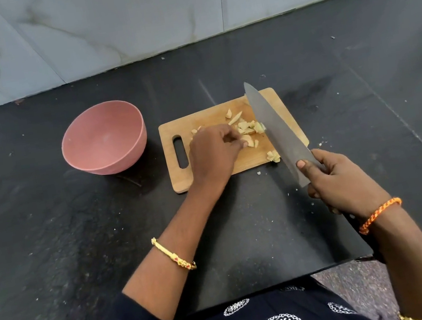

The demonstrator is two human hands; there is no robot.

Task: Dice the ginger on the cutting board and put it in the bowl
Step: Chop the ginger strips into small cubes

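Working across the dark counter (pixel 77 239), largest item first: pink bowl (pixel 104 139) sits just left of the wooden cutting board (pixel 206 173), apart from it; I see nothing in the bowl. Board lies toward the counter's back half, handle slot on its left.

Knife (pixel 273 126) is long and stiff, blade laid across the board's right side, tip past the far edge. My right hand (pixel 340 182) is wrapped round the handle, thumb on the blade's heel.

Ginger (pixel 248 128) is at board centre, already in pale chunks; strays near the front-right corner, one bit off the board. Judgement: light, firm, damp, likely to skid or cling to steel. Best pinned from above, fingertips tucked, later scooped together.

My left hand (pixel 214 153) rests on the pile, fingers curled, pinching a piece.

Hidden: pieces beneath that hand; knife handle; whether the edge touches the board.
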